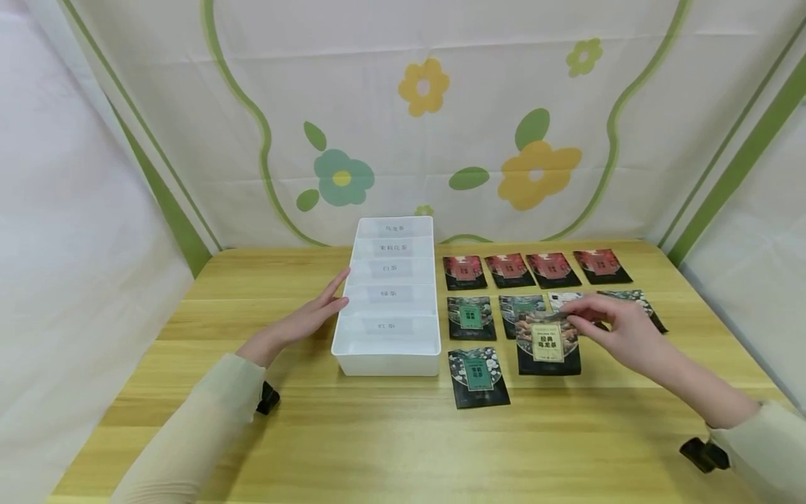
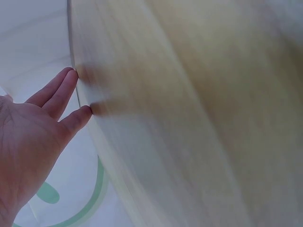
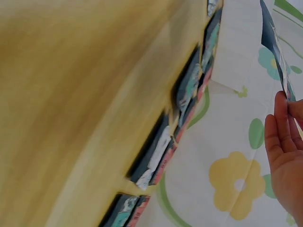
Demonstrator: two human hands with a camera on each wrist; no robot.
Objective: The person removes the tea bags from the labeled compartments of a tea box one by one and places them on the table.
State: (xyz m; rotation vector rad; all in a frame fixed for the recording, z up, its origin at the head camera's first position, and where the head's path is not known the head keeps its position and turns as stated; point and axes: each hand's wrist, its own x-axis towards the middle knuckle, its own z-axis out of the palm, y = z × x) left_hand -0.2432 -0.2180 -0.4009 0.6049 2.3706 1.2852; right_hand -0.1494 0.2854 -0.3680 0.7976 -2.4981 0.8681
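My left hand (image 1: 308, 318) rests with extended fingers at the left side of a long white divided box (image 1: 385, 364). The box's compartments bear labels with dark print. Between the thumb and fingers of my right hand (image 1: 623, 329) is the top edge of a black tea packet (image 1: 546, 350) with a cream label. That packet hangs upright, partly in front of a white-patterned packet (image 1: 562, 301) and a blue-green packet (image 1: 521, 308). In the right wrist view the held packet (image 3: 272, 38) appears nearly edge-on, raised off the table.
Several red-and-black packets (image 1: 464, 271) form the back row, right of the box. Nearer lie a green-labelled packet (image 1: 471, 318), a floral packet (image 1: 642, 301) and a teal-labelled packet (image 1: 480, 378). A flower-printed curtain (image 1: 378, 105) stands behind the wooden table (image 1: 378, 441).
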